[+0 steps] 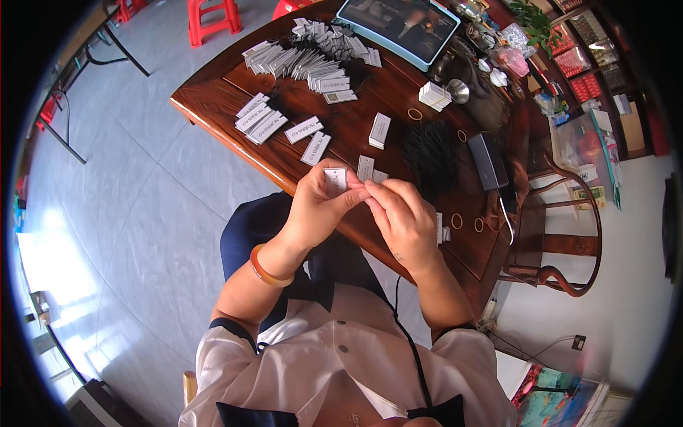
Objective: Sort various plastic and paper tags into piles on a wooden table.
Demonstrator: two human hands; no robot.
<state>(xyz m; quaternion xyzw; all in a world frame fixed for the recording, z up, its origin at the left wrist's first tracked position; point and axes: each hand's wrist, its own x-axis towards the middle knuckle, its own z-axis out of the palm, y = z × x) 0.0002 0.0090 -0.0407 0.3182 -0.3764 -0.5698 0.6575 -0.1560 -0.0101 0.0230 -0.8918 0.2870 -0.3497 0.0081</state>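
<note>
My left hand pinches a small white hang tag with dark print, held just off the table's near edge. Fingertips of my right hand close together at the tag's end, meeting the left thumb; what they grip is too small to make out. Beyond the hands lie short stacks of tags, and a bundle of black strings spreads to their right. Two single tags rest left of the stacks, beside a small overlapping pile. Farther back sits a large heap of tags with black strings among them.
On the dark wooden table are a tablet, a stack of white cards, a metal cup, several rubber bands and a dark box-shaped object. A wooden chair stands right; a red stool stands far left.
</note>
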